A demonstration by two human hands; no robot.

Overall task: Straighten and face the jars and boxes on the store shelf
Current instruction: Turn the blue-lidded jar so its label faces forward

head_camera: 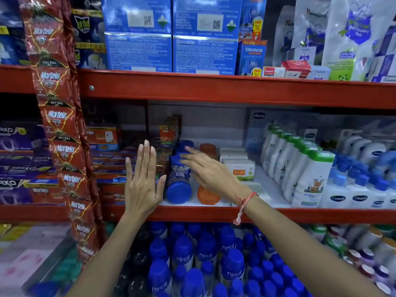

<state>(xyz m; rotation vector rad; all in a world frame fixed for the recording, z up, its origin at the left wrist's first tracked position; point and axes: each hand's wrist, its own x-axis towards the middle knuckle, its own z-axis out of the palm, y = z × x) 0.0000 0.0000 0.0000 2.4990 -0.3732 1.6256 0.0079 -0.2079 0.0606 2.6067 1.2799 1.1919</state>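
Observation:
On the middle shelf (192, 213) stand jars in two rows: blue-lidded jars (179, 185) on the left and orange-lidded jars (208, 197) beside them. My left hand (143, 181) is held flat with fingers up, just left of the front blue jar, in front of red boxes (107, 138). My right hand (205, 170) reaches in over the jars with fingers spread, its fingertips at a blue lid further back (185, 146). It hides part of the orange jars. Neither hand grips anything.
A hanging strip of red sachets (62, 129) drops past the shelf's left side. White boxes (240, 166) and white bottles with green caps (308, 174) fill the right. Blue cartons (171, 35) sit on the shelf above, blue-capped bottles (205, 256) below.

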